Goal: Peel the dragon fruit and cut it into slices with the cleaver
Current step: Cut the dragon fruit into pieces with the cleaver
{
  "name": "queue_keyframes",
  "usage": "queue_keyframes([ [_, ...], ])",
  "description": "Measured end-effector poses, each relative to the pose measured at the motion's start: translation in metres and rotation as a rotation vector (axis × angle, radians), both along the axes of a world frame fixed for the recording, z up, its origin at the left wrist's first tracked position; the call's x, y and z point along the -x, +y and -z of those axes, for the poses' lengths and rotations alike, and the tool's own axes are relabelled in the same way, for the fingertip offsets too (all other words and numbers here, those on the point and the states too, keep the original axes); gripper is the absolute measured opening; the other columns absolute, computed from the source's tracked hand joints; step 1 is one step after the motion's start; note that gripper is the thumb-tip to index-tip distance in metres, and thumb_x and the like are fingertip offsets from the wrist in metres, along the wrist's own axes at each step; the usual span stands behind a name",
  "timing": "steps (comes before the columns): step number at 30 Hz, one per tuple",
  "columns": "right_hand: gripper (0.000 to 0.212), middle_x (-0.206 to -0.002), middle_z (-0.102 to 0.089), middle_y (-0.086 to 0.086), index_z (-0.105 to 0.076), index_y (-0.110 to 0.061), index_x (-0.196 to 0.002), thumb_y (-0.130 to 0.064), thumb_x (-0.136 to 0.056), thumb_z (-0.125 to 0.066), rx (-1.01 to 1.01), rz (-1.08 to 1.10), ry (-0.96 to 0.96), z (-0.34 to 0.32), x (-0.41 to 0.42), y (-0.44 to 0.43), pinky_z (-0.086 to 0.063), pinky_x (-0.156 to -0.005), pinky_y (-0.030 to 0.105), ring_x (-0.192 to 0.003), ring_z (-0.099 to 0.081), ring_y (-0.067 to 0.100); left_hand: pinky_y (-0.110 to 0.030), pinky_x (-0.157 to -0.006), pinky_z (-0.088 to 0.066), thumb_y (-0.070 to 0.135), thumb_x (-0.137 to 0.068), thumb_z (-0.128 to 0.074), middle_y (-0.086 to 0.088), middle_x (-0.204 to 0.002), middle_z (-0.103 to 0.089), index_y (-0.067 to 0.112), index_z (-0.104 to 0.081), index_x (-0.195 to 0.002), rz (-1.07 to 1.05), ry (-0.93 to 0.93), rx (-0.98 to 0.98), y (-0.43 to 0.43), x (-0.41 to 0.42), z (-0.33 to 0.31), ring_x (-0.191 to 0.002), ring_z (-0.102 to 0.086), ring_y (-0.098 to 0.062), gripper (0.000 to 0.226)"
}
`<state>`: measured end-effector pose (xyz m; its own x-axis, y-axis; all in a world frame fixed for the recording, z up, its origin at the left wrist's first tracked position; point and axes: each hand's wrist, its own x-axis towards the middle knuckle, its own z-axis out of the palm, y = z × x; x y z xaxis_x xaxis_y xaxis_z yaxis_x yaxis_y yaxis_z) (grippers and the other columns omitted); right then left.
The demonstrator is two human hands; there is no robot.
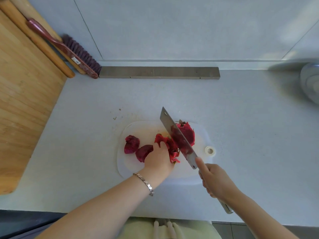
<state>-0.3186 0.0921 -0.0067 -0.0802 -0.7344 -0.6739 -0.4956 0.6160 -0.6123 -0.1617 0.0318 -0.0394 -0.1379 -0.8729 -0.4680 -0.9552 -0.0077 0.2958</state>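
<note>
Cutting board: I see a white plastic cutting board (138, 129) lying flat on the pale countertop (241, 118), near its front edge.
Peeled flesh: 2 dark magenta peeled dragon fruit pieces (132, 144) sit on the board's left part, just beside each other.
Peel: a ragged piece of red dragon fruit peel (166, 144) lies mid-board, right of those pieces.
Unpeeled part: a larger dragon fruit chunk (188, 133) with skin and scales sits on the board's far right part, partly hidden from me by the blade.
Left hand: my view shows the left hand (158, 161) from the back, lying over the peel and the nearer peeled piece. Its fingers bend down onto them, but I cannot tell whether they pinch or only press.
Bracelet: a silver link bracelet (144, 183) circles the left wrist.
Right hand: the right hand (215, 180) is wrapped tight round the handle, with the index finger stretched forward along the blade's heel.
Cleaver: the cleaver (176, 137) slants across the board between peel and chunk, tip pointing away, its face smeared with red juice. I cannot tell if the edge touches the fruit.
Tape: 1 small white tape roll (209, 150) sits at the board's right edge.
Left side: a wooden board (22, 100), a rolling pin (38, 42) and a purple-bristled brush (69, 52).
Back: a grey bar (158, 72) lies along the wall.
Far right: a blurred metal bowl (310, 87).
</note>
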Motion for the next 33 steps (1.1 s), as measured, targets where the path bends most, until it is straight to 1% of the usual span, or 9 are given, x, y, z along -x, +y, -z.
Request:
queue_keyframes([
  [3,0.061,-0.05,-0.031,-0.004,-0.033,-0.015,-0.066,-0.076,-0.071,-0.028,0.03,-0.022,-0.01,0.001,0.0,0.005,-0.025,-0.047,0.026,-0.042,-0.026,0.011,-0.039,-0.073,-0.05,0.044,-0.086,-0.057,-0.012,-0.129,-0.042,0.007,-0.032,-0.131,-0.008,-0.039,0.04,0.004,-0.002,0.005,-0.104,-0.059,-0.031,0.064],
  [7,0.053,-0.053,-0.029,-0.002,-0.03,-0.016,-0.065,-0.065,-0.085,-0.032,0.036,-0.048,0.024,0.006,-0.001,0.008,-0.024,-0.047,0.026,-0.045,-0.024,0.011,-0.038,-0.073,-0.049,0.049,-0.085,-0.057,-0.01,-0.124,-0.045,0.01,-0.035,-0.128,-0.036,-0.031,0.045,0.006,-0.004,0.007,-0.102,-0.06,-0.031,0.063],
  [13,0.053,-0.054,-0.029,-0.001,-0.026,-0.015,-0.061,-0.057,-0.092,-0.029,0.083,-0.085,0.191,0.007,0.001,0.01,-0.024,-0.049,0.025,-0.048,-0.026,0.013,-0.039,-0.075,-0.053,0.042,-0.083,-0.062,-0.011,-0.134,-0.039,0.01,-0.029,-0.136,-0.07,0.065,0.027,0.006,-0.003,0.01,-0.104,-0.059,-0.03,0.07],
  [16,0.054,-0.053,-0.03,-0.001,-0.026,-0.015,-0.059,-0.056,-0.093,-0.029,0.08,-0.05,0.204,0.01,0.009,0.004,-0.025,-0.049,0.026,-0.048,-0.028,0.013,-0.038,-0.076,-0.053,0.039,-0.082,-0.064,-0.013,-0.138,-0.036,0.009,-0.023,-0.141,-0.077,0.07,0.035,0.003,0.0,0.01,-0.105,-0.059,-0.031,0.078],
  [21,0.057,-0.044,-0.03,-0.002,-0.03,-0.017,-0.054,-0.061,-0.091,-0.033,-0.095,0.145,-0.057,0.019,0.018,-0.009,-0.027,-0.042,0.02,-0.036,-0.026,0.011,-0.043,-0.091,-0.048,0.044,-0.074,-0.072,-0.015,-0.143,-0.028,0.014,-0.005,-0.147,-0.142,0.069,-0.027,-0.004,0.006,0.013,-0.113,-0.051,-0.039,0.103],
  [24,0.059,-0.042,-0.029,-0.003,-0.03,-0.017,-0.053,-0.062,-0.091,-0.034,-0.167,0.149,-0.149,0.025,0.017,-0.01,-0.025,-0.042,0.018,-0.035,-0.024,0.01,-0.044,-0.09,-0.047,0.043,-0.073,-0.073,-0.014,-0.147,-0.021,0.022,0.003,-0.147,-0.128,0.039,-0.029,-0.003,0.008,0.014,-0.116,-0.048,-0.043,0.108],
  [28,0.059,-0.045,-0.027,-0.003,-0.029,-0.017,-0.054,-0.064,-0.089,-0.033,-0.221,0.155,-0.25,0.028,0.017,-0.011,-0.024,-0.043,0.018,-0.038,-0.021,0.01,-0.043,-0.089,-0.048,0.036,-0.076,-0.072,-0.016,-0.147,-0.015,0.026,0.0,-0.146,-0.097,-0.014,-0.026,-0.005,0.009,0.017,-0.113,-0.048,-0.044,0.101],
  [31,0.059,-0.05,-0.024,0.0,-0.027,-0.017,-0.057,-0.067,-0.088,-0.03,-0.279,0.139,-0.314,0.029,0.019,-0.012,-0.022,-0.043,0.019,-0.042,-0.019,0.012,-0.042,-0.089,-0.051,0.027,-0.074,-0.074,-0.016,-0.141,-0.018,0.029,-0.008,-0.144,-0.141,0.056,-0.027,-0.008,0.008,0.02,-0.104,-0.054,-0.041,0.097],
  [33,0.059,-0.051,-0.023,0.0,-0.027,-0.017,-0.059,-0.068,-0.087,-0.029,-0.305,0.123,-0.329,0.032,0.02,-0.011,-0.022,-0.043,0.019,-0.043,-0.019,0.012,-0.044,-0.091,-0.051,0.022,-0.072,-0.075,-0.014,-0.14,-0.019,0.03,-0.014,-0.142,-0.184,0.127,-0.034,-0.008,0.005,0.022,-0.107,-0.054,-0.04,0.094],
])
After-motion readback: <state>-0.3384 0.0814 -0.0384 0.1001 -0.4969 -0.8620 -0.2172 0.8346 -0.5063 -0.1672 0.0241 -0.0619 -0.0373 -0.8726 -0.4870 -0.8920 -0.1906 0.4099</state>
